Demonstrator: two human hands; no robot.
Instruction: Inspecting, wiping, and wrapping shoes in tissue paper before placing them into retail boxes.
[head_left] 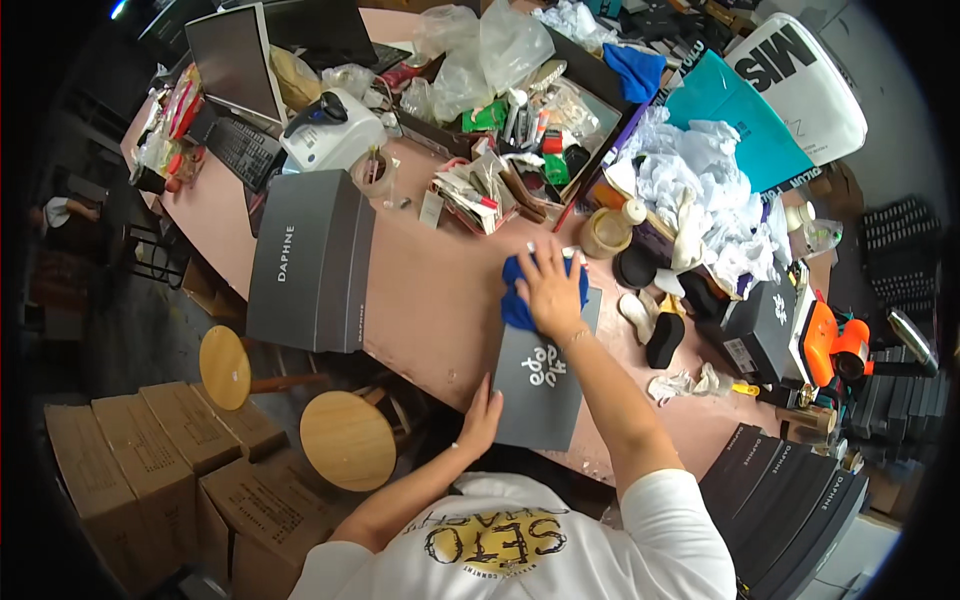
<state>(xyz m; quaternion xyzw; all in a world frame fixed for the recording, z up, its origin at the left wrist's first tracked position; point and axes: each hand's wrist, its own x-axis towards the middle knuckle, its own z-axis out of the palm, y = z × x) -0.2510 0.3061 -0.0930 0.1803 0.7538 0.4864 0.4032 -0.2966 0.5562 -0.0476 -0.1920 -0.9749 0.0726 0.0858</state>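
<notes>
A dark grey shoebox [521,415] with pale lettering lies at the table's near edge, tilted a little from my point of view. On its far end is a blue cloth [514,309]. My right hand [550,292] presses the cloth down with its palm, the fingers spread and stretched out over it. My left hand [482,418] rests against the box's left side near the front corner, fingers extended and open. What the far end of the box looks like under the cloth is hidden.
Stacked grey shoeboxes [310,262] stand on the left of the pink table [420,290]. Behind are a label printer [335,135] and a cluttered tray. Right of my hands are a jar [604,234], crumpled white paper [690,160] and an orange tool [838,345]. Stools [347,440] and cartons [120,450] stand lower left.
</notes>
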